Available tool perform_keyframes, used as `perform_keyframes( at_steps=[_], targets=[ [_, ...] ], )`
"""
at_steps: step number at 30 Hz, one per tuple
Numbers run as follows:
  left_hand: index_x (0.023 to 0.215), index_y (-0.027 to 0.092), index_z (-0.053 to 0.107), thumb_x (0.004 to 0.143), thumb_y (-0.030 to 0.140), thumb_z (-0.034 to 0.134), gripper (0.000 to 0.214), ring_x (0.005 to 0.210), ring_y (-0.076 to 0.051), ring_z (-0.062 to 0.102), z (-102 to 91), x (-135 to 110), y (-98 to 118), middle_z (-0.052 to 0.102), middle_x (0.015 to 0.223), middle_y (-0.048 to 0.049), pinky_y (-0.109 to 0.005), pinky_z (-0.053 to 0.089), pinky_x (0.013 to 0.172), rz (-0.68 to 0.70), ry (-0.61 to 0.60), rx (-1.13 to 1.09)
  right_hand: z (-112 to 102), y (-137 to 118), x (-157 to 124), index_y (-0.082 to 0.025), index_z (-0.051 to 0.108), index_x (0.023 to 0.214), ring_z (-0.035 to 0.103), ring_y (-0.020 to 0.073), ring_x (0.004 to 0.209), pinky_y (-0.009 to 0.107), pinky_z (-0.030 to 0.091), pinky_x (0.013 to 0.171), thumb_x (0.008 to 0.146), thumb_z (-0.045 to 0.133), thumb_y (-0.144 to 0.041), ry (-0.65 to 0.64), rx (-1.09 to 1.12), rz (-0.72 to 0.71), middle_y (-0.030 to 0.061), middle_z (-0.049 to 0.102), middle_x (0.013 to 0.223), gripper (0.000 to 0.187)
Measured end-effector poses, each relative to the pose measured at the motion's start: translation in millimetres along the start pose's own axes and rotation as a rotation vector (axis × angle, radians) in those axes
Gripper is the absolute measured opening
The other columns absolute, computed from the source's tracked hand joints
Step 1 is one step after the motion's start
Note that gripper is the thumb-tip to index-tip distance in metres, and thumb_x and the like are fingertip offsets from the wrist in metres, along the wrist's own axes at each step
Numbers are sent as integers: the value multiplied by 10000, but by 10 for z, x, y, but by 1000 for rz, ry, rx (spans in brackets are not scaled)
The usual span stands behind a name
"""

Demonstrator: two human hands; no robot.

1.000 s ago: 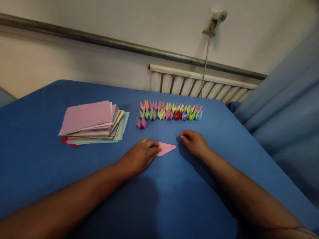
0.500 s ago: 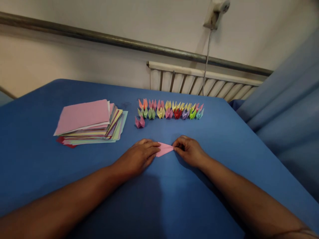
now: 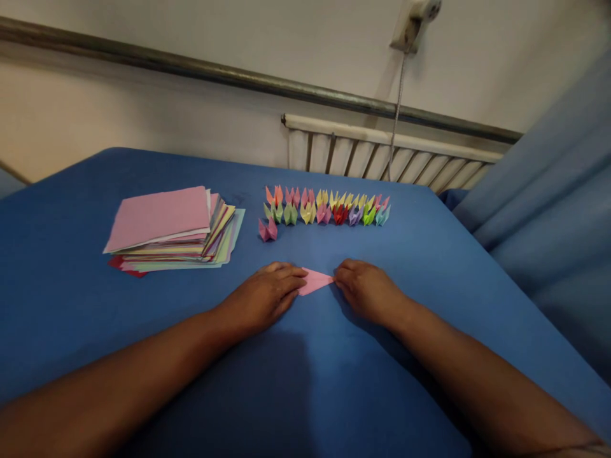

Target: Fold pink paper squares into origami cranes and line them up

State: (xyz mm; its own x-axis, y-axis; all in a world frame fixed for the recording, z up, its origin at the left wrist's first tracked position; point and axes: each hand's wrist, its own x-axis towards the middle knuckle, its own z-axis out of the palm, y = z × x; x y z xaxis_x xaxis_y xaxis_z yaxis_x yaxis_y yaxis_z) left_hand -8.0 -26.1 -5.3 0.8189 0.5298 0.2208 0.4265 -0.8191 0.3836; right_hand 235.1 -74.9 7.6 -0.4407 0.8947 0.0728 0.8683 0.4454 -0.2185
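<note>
A pink piece of folded paper (image 3: 316,280) lies on the blue table between my hands, its narrow point toward the right. My left hand (image 3: 274,289) covers the wide left end, fingers together over the paper and holding it. At the pointed tip, my right hand (image 3: 363,286) has its fingertips closed on the paper; the fingers hide the very end. Beyond my hands stands a small pink folded paper figure (image 3: 268,231), in front of two rows of similar folded paper figures (image 3: 323,214) in several colours.
A thick stack of coloured paper sheets (image 3: 162,219), pink on top, sits at the left of the blue table (image 3: 372,381). Behind are a metal pipe (image 3: 238,75), a white radiator (image 3: 372,152) and a socket with a cable (image 3: 407,35). A blue curtain (image 3: 548,191) hangs at the right.
My right hand has turned over slightly, its fingers now more closed at the paper's tip. My left hand stays on the wide end. The view has tipped very slightly.
</note>
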Motion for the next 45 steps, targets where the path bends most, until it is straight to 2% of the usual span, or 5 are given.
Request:
perform_keyframes(
  at_steps=[7, 15, 21, 31, 45],
  targets=[
    [1163, 217, 636, 918, 227, 462, 300, 1142, -223, 532, 6, -10, 0, 623, 1244, -72, -413, 410, 991, -3, 9, -20, -21, 183, 14, -181, 662, 1046, 602, 169, 909, 302, 455, 847, 859, 474, -86, 40, 275, 47, 72, 654, 997, 282],
    [1187, 215, 619, 919, 234, 456, 314, 1154, -233, 518, 1, -4, 19, 598, 1277, -82, -421, 403, 992, -8, 4, 11, 39, 62, -20, -218, 529, 1301, 537, 215, 1051, 369, 433, 930, 859, 504, -132, 11, 173, -30, 103, 563, 1172, 451],
    [1330, 254, 498, 909, 206, 460, 425, 1194, -228, 484, -13, 6, 42, 575, 1305, -59, -404, 386, 1012, -24, -10, -30, 26, -28, -29, -244, 548, 1279, 531, 225, 970, 378, 441, 873, 876, 469, -137, -5, 62, -52, 103, 568, 1158, 425],
    [1241, 230, 579, 926, 248, 449, 341, 1129, -228, 515, -38, 2, 54, 625, 1244, -45, -379, 392, 985, 6, -46, 32, -26, 30, -46, -199, 629, 1173, 558, 223, 1035, 367, 445, 899, 898, 463, -163, -17, 108, -92, 114, 592, 1176, 323],
    [1141, 232, 635, 921, 229, 493, 263, 1098, -211, 531, -33, -19, 31, 676, 1116, -27, -378, 398, 972, 8, -32, 72, -20, -6, -61, -179, 548, 1291, 530, 242, 1106, 399, 429, 957, 913, 468, -197, -38, 45, -38, 130, 560, 1250, 386]
  ],
)
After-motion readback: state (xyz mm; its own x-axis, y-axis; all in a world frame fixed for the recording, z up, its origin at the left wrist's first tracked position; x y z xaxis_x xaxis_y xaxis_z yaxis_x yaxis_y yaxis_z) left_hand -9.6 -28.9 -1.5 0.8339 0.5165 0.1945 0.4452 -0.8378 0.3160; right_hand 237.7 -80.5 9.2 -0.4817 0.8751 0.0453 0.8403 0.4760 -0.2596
